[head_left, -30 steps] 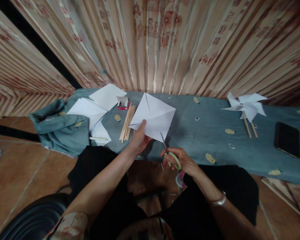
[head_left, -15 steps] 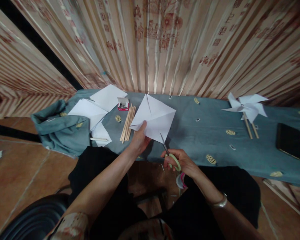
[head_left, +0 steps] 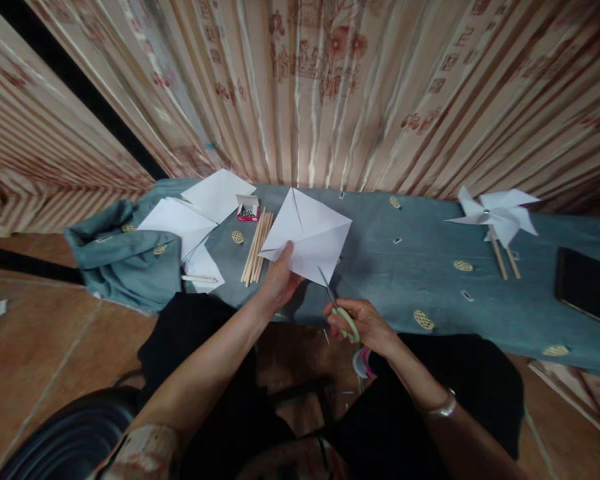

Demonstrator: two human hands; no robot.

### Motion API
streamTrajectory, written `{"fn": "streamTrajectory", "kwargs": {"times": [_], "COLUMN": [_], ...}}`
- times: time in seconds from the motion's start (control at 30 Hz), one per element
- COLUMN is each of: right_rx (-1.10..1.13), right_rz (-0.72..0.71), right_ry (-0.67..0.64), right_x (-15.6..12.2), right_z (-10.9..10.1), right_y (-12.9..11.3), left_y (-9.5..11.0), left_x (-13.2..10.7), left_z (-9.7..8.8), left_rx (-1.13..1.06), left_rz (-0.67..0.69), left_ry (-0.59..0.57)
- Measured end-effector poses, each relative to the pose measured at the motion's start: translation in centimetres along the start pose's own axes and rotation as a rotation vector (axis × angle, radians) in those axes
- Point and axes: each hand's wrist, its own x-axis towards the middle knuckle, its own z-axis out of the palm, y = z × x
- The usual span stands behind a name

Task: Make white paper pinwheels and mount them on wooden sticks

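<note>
A white square sheet of paper (head_left: 310, 230) with crease lines and slits running in from its corners is pinched by my left hand (head_left: 281, 277), thumb on top. My right hand (head_left: 354, 321) grips scissors (head_left: 347, 325) with pale green handles. Their blades lie at the paper's near corner and look almost closed. Just left of the paper is a bundle of thin wooden sticks (head_left: 256, 248). Behind the sticks stands a small red and white box (head_left: 248, 208) of metal pins, its lid up.
More white paper sheets (head_left: 180, 220) and a white pen (head_left: 200, 279) lie at left on the grey-green cloth (head_left: 380, 280). At right are a finished paper pinwheel (head_left: 497, 213), two sticks (head_left: 505, 257) and a dark phone (head_left: 581, 283). A pleated curtain (head_left: 320, 100) hangs behind.
The scissor blades have closed slightly at the paper's near corner. Both hands and the paper stay almost in place; the view has shifted a little.
</note>
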Motion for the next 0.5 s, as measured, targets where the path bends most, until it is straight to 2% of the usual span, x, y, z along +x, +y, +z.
{"fn": "streamTrajectory", "kwargs": {"times": [0.5], "right_rx": [-0.019], "right_rz": [-0.047], "right_ry": [0.027], "right_x": [0.12], "right_z": [-0.04], "right_y": [0.38], "left_y": [-0.83], "left_x": [-0.78], "left_z": [0.11], "left_rx": [0.048], "left_rz": [-0.063], "left_ry": [0.018]}}
